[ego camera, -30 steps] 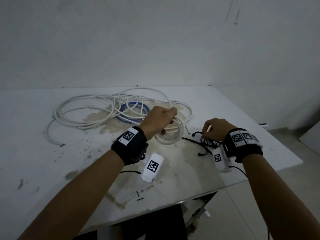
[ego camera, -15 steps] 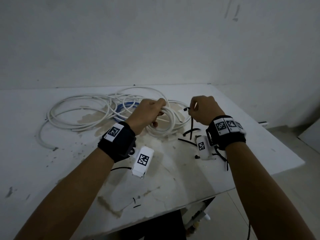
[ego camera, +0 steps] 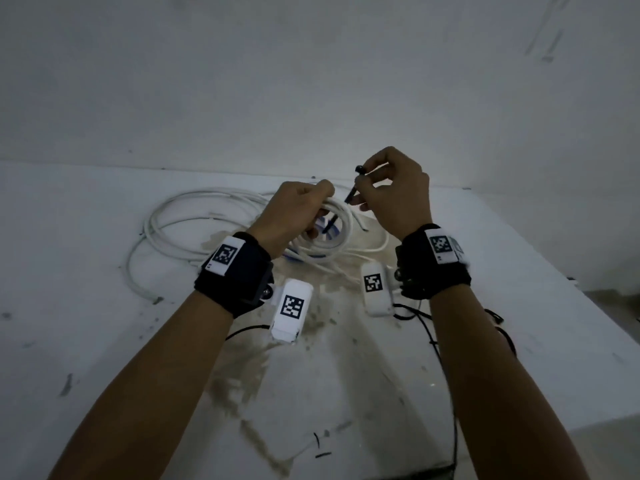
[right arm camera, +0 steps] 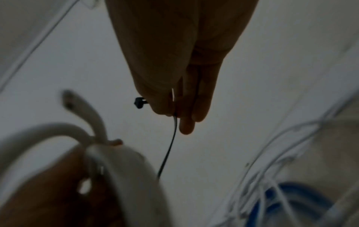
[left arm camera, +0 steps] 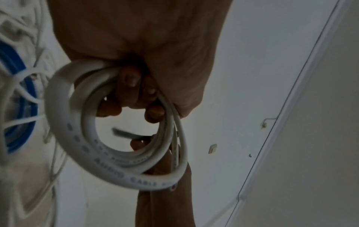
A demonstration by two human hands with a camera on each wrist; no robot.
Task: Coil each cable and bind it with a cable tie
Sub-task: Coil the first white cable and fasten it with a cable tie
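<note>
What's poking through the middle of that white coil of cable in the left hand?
The tip of a black cable tie, pinched by the right hand, reaches into the white audio cable coil gripped by the left hand. Fingers cover part of the coil.

The left hand [left arm camera: 139,50] curls its fingers [left arm camera: 128,79] around a white cable coil [left arm camera: 81,147]. Printed on the coil is "AUDIO CABLE". A dark cable tie [left arm camera: 128,135] pokes through the ring, below the fingers. Blue cable [left arm camera: 15,64] lies far left of the hand.
</note>
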